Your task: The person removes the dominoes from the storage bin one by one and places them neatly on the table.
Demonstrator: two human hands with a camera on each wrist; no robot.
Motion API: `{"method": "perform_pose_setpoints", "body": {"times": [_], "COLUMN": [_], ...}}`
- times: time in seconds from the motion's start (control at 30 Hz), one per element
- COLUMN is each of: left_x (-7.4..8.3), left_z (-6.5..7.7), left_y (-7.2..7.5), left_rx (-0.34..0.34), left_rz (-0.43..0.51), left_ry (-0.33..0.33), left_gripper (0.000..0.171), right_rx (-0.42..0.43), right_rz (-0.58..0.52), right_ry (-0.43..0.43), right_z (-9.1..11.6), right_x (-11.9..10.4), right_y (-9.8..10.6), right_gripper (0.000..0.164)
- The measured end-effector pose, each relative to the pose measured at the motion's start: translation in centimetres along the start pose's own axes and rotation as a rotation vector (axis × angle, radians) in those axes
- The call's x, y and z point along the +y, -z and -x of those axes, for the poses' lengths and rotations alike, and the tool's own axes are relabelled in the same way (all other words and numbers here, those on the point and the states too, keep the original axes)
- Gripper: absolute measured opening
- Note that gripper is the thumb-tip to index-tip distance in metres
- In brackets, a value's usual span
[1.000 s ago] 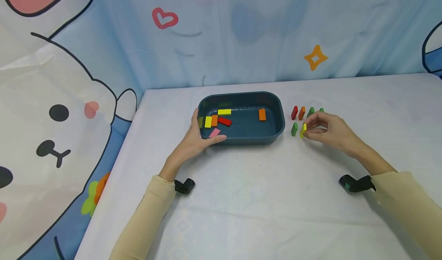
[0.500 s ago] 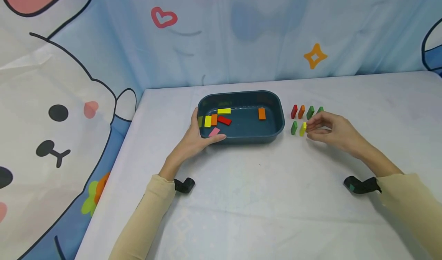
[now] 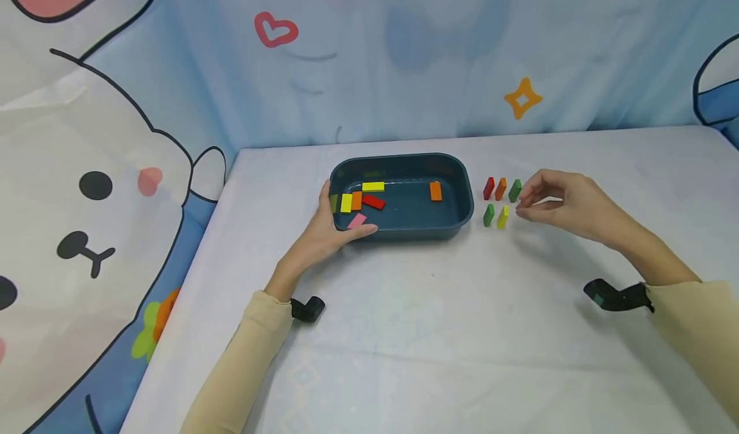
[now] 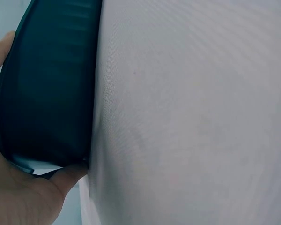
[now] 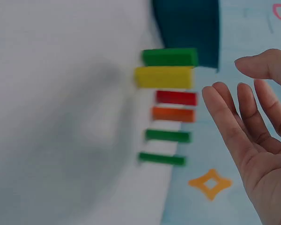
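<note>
My left hand [image 3: 323, 229] grips the left end of a dark teal plastic tub [image 3: 412, 234], thumb along its front rim. To the tub's right, small dominoes stand upright in two rows. In front are a green domino [image 3: 489, 215] and a yellow domino [image 3: 503, 217]; behind them, a red domino [image 3: 489, 188], an orange domino [image 3: 501, 189] and a green domino [image 3: 515, 190]. Another green domino [image 5: 162, 158] ends the back row in the right wrist view, hidden by my hand from the head. My right hand [image 3: 568, 206] hovers beside them, thumb and fingers apart, holding nothing.
Inside the tub, several dominoes lie flat at the left, among them a red one [image 3: 373, 202] and a pink one [image 3: 357, 221]. A lone orange one [image 3: 435, 191] lies toward the right. A printed curtain [image 3: 404, 56] hangs behind the white-covered table [image 3: 439, 344].
My right hand has let go of the yellow domino, which now stands beside the front green one, and has drawn away up and right. The left hand stays on the tub.
</note>
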State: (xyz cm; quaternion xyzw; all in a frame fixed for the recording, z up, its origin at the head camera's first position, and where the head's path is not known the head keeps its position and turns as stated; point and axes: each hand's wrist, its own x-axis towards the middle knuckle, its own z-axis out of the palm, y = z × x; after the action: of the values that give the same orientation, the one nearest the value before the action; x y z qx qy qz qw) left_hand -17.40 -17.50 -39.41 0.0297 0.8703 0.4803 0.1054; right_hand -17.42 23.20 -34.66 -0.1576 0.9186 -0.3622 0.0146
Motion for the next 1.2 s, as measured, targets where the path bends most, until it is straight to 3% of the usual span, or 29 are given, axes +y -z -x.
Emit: {"method": "perform_pose_setpoints", "body": {"times": [0.27, 0.57, 0.8, 1.2], "left_x": [-0.1, -0.6, -0.6, -0.4], "left_z": [-0.2, -0.5, -0.4, -0.5], "left_y": [-0.1, 0.0, 0.0, -0.1], "left_rx": [-0.012, 0.001, -0.004, -0.005], "left_rz": [-0.022, -0.012, 0.003, 0.021], "left_ry": [0.036, 0.021, 0.007, 0.001], "left_gripper": [0.127, 0.127, 0.129, 0.125], "right_rx": [-0.105, -0.267, -0.346, -0.493], "right_rz": [-0.022, 0.040, 0.111, 0.178], "right_ry": [0.106, 0.201, 0.231, 0.227], "right_z": [-5.4, -11.7, -14.8, -17.4], "right_x": [-5.5, -10.3, -11.2, -12.5], "right_y": [-0.7, -4.0, -6.8, -10.4], "right_gripper": [0.020, 0.018, 0.016, 0.023]}}
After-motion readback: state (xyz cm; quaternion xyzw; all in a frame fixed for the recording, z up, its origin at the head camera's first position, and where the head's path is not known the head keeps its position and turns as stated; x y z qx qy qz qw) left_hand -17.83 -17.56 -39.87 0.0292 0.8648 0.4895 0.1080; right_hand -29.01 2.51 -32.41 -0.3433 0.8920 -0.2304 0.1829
